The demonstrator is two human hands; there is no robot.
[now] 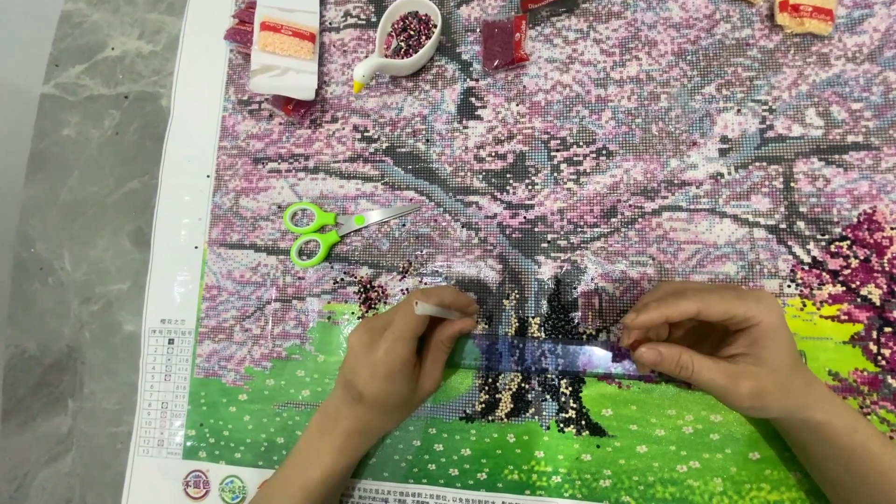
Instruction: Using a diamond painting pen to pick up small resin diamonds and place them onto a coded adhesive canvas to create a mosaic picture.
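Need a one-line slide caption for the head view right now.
Left hand with a white pen and right hand hold a clear strip over a bead canvas, green scissors nearby.

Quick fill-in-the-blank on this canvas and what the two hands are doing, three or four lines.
1. The scissors have ____ handles.
2. Both hands pinch a clear strip; the left hand also holds a white ____.
3. The white scoop-shaped dish holds loose ____.
4. The right hand grips the strip's ____ end.

Missing: green; pen; beads; right
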